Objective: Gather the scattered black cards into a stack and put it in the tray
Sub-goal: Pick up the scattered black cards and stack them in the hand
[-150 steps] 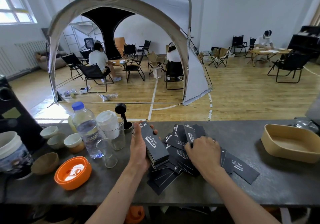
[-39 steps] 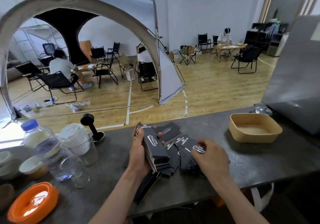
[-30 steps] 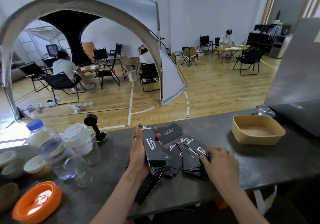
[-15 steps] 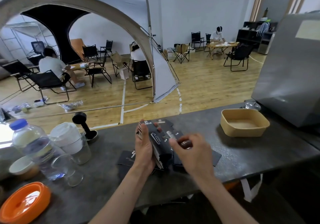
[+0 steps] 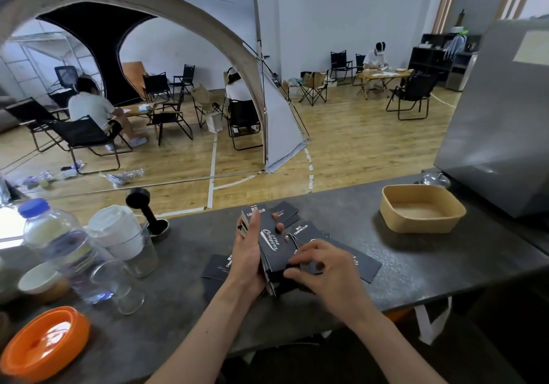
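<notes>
My left hand (image 5: 248, 257) holds a thick stack of black cards (image 5: 271, 247) on edge above the dark counter, thumb on its left side, fingertips showing on its right. My right hand (image 5: 325, 270) presses against the stack's right side, its fingers pinched on a few more black cards there. Loose black cards lie flat on the counter: one to the left (image 5: 218, 266), one behind the stack (image 5: 286, 212), others to the right (image 5: 364, 263). The tan tray (image 5: 423, 212) stands with nothing in it at the right end of the counter, well apart from both hands.
At the left of the dark counter (image 5: 193, 303) stand a water bottle (image 5: 64, 247), a lidded cup in a glass (image 5: 121, 235), a small glass (image 5: 116, 285), bowls, an orange lid (image 5: 44, 343) and a black tamper (image 5: 145, 211). A grey box (image 5: 499, 122) rises behind the tray.
My right hand swept the spread cards on the right together and brought them to the stack in my left hand. Fewer cards lie loose on the counter. My view has swung to the right.
</notes>
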